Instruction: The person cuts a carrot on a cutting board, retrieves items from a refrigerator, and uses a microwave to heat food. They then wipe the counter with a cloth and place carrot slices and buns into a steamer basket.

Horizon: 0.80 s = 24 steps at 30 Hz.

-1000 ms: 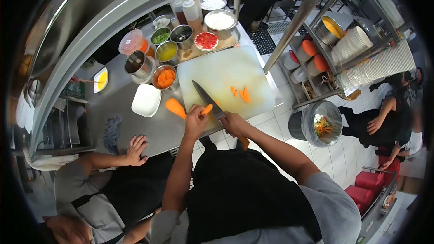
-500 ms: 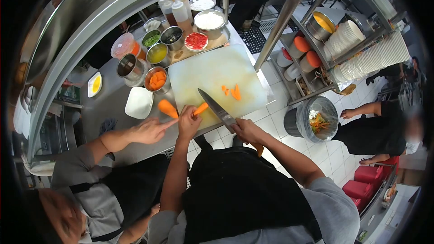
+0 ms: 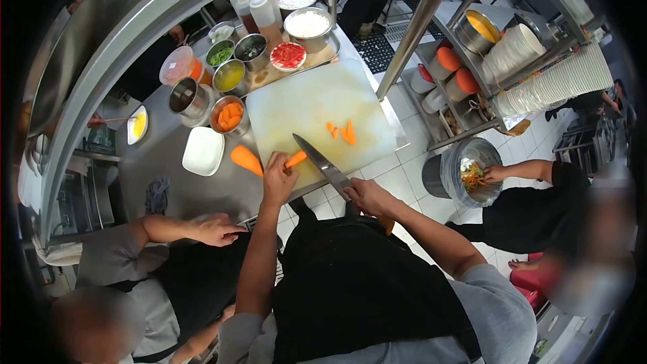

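My left hand [image 3: 278, 180] is closed around a carrot [image 3: 295, 159] at the near left edge of the white cutting board [image 3: 310, 104]. A thicker carrot end [image 3: 247, 160] shows left of that hand; my fingers hide whether the two are one piece. In my right hand [image 3: 369, 197] is a large kitchen knife [image 3: 322, 163], gripped by its handle. Its blade slants up and left over the board, the tip just beyond the carrot. Several cut carrot pieces [image 3: 346, 133] lie on the board's right half.
A metal bowl of carrot pieces [image 3: 230, 116] and a white dish [image 3: 203, 151] stand left of the board. Squeeze bottles [image 3: 261, 10] and ingredient containers line the back. A co-worker's hand [image 3: 219, 230] is at left; another person reaches into a lined bin [image 3: 465, 189] at right.
The left co-worker's hand has drawn back from beside my left hand. At right, the other person's hand has moved into the bin. My hands keep their grips, nearly still.
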Available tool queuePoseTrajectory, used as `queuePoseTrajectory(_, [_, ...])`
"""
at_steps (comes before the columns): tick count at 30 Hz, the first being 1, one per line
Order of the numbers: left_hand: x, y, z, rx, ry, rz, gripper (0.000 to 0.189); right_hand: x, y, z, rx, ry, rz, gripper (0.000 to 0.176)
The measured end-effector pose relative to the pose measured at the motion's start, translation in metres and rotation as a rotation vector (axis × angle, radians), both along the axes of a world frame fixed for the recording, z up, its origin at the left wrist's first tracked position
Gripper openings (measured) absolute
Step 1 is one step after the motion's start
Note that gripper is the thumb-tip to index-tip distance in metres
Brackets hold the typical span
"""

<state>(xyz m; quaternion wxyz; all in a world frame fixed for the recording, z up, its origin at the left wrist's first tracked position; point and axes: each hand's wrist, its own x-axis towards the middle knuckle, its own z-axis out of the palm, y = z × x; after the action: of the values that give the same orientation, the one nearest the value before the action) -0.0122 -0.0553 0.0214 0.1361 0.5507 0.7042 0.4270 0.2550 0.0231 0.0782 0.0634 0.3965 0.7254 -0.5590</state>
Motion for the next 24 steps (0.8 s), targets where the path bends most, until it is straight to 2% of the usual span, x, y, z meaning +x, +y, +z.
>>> queuePoseTrajectory(7, [0.0, 0.001, 0.002, -0.028, -0.026, -0.012, 0.022, 0.0, -0.005, -0.001, 0.034, 0.009, 0.005, 0.039])
queuePoseTrajectory(9, [0.0, 0.001, 0.002, -0.02, -0.028, -0.019, 0.022, -0.003, -0.004, 0.005, -0.056, 0.014, -0.025, 0.039])
queuePoseTrajectory(24, [-0.002, 0.001, -0.002, -0.042, -0.055, -0.011, 0.021, -0.038, -0.001, -0.024, -0.172, 0.109, -0.056, 0.034])
